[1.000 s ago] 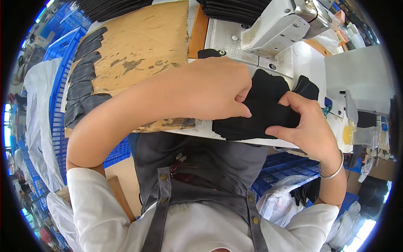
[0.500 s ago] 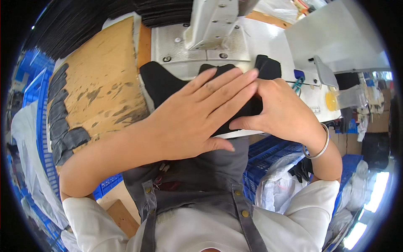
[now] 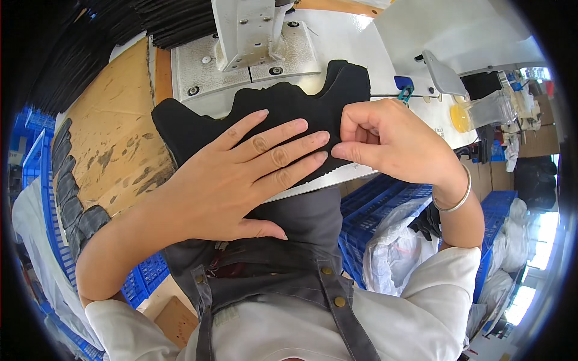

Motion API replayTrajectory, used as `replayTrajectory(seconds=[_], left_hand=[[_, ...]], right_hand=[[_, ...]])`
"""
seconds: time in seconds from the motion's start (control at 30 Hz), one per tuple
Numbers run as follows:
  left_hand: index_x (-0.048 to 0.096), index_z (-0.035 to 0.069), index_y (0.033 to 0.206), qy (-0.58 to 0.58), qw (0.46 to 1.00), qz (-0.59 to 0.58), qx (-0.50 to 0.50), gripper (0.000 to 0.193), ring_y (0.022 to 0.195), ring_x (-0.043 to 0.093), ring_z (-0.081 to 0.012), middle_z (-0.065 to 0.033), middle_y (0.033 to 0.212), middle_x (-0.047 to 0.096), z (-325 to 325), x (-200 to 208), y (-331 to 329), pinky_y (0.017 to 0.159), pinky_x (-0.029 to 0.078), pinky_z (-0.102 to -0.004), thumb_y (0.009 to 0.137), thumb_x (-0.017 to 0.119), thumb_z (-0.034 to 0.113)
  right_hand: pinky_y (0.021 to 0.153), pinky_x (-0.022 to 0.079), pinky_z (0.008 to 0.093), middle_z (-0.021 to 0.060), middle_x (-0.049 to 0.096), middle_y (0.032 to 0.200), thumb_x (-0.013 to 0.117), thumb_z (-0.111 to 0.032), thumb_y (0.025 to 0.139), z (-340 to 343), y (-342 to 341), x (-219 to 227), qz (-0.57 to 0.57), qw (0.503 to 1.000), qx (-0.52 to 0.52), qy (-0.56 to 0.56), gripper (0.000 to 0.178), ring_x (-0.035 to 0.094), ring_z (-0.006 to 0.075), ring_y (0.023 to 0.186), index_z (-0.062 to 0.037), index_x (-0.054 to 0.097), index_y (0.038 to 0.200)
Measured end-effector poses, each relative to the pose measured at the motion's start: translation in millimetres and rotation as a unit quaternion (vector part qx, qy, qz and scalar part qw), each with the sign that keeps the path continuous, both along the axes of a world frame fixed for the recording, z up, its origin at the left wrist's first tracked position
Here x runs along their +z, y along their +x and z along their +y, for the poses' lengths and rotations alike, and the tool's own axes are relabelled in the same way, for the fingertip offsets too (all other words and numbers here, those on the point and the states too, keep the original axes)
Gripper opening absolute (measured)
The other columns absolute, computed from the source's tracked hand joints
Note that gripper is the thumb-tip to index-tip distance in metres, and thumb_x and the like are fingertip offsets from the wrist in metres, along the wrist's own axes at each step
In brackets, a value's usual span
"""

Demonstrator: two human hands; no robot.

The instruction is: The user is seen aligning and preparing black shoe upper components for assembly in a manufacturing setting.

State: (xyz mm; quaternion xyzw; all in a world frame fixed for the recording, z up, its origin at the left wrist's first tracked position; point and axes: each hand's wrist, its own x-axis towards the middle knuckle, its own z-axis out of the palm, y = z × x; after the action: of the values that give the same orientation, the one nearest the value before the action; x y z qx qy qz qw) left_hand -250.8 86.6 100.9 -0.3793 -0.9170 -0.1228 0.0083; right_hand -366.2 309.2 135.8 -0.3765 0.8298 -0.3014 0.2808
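Note:
A black fabric piece with a wavy, notched far edge lies flat on the white machine table. My left hand rests flat over its middle, fingers stretched and slightly spread, thumb out toward my body. Beside those fingertips, my right hand is closed in a pinch at the right part of the fabric. Its thumb and curled fingers hide whatever is between them. A metal bangle circles the right wrist.
A metal machine post stands behind the fabric. To the left is a scuffed tan board with overlapping dark pieces along its edge. Teal-handled snippers and a yellow-ended clear container lie right. Blue crates stand below.
My hands have drawn apart; the left slid left and toward me off the right hand. More of the black fabric shows, and my right fingers have curled. The whole view has shifted somewhat.

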Motion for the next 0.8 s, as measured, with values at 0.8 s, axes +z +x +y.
replayTrajectory(seconds=[0.8], left_hand=[[0.016,0.004,0.148,0.164,0.981,-0.101,0.024,0.096,0.137,0.032,-0.0296,-0.0129,0.146,0.037,-5.7,1.0,-3.3,0.111,0.018,-0.053,0.08,0.066,0.051]], right_hand=[[0.089,0.05,0.037,0.0091,0.061,0.116,0.073,-0.017,0.069,17.6,13.3,-10.3,0.47,0.859,0.189,-0.072,0.038,0.058,0.0265,0.107,-0.0039,0.065,0.103]])
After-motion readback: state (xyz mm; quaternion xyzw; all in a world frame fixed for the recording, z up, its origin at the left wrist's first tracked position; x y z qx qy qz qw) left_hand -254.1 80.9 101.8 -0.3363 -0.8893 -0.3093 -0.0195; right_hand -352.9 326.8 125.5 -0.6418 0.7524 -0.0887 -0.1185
